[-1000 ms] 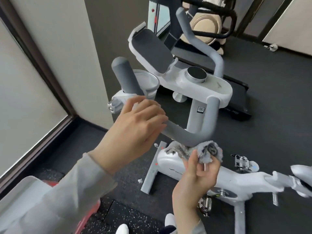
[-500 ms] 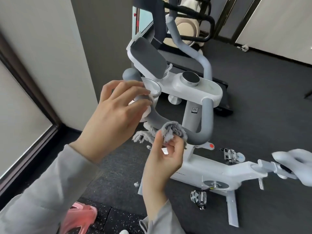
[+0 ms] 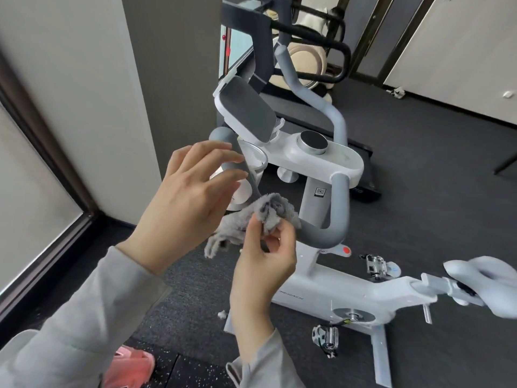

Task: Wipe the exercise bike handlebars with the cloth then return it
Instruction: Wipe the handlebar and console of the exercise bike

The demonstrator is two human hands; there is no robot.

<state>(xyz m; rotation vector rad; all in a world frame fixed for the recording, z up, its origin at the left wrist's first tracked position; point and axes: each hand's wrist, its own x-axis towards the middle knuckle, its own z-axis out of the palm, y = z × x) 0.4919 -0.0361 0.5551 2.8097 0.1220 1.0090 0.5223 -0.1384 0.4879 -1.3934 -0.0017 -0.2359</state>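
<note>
The white exercise bike [image 3: 321,289] stands on the dark floor, with grey padded handlebars [image 3: 333,219] curving in a loop under its console. My right hand [image 3: 263,264] pinches a fluffy grey cloth [image 3: 268,211] and presses it against the lower near bend of the handlebar. My left hand [image 3: 187,203] hovers with fingers spread just off the left upright grip [image 3: 223,138], touching nothing that I can see. Part of the left grip is hidden behind my left hand.
A white console with a round knob [image 3: 312,142] and a tilted dark tablet rest [image 3: 246,113] tops the bike. Its saddle [image 3: 481,278] juts at the right. A treadmill [image 3: 279,32] stands behind. A wall and window frame [image 3: 56,152] close in on the left. Pink footwear [image 3: 131,365] shows below.
My left hand has let go of the left grip and opened. My right hand has slid the cloth leftward along the lower bar, from the right bend toward the left.
</note>
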